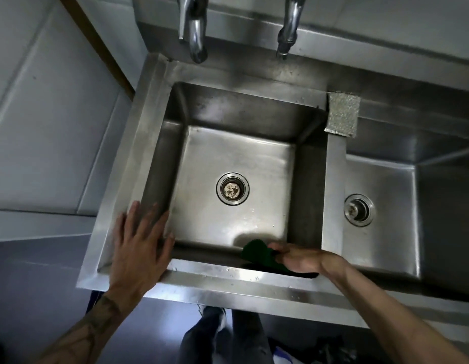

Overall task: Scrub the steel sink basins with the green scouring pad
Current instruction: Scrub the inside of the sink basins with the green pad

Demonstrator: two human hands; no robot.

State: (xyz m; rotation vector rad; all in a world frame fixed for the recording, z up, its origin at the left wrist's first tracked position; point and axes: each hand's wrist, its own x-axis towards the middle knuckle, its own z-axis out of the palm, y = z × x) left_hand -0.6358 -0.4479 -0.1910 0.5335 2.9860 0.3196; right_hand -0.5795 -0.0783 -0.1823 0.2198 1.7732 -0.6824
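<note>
Head view, looking straight down into the sink.

Left grip (140, 245): flat, fingers straight and spread, palm down on the front left corner of the sink rim (215, 281), lower left of the frame. The fingertips reach past the rim's inner edge, over the left basin (228, 153). It holds nothing. A tattoo (97, 319) shows on that forearm.

Right grip (301, 258): clamped on the green pad (257, 252), lower centre of the frame. The pad sticks out to the left of my fingers and lies against the near wall of the left basin, just under the front rim. Most of my fingers are hidden beneath the hand, so I cannot tell how far they wrap round the pad.

Left basin: steel, dull and streaked, with faint marks on its floor. Its round drain (232, 188) sits mid-floor with specks of debris in the strainer, well apart from the pad.

Right basin (380, 179): right of the frame, only partly in view. Its drain (359, 210) has a plug-like centre piece.

A steel divider (333, 193) runs between the basins. A grey speckled sponge (342, 114) lies on its far end, upper right of centre.

Two chrome taps (192, 30) (288, 30) hang at the top edge, both over the back of the left basin. I see no water running.

My trousers (215, 337) show under the sink front, bottom centre.
</note>
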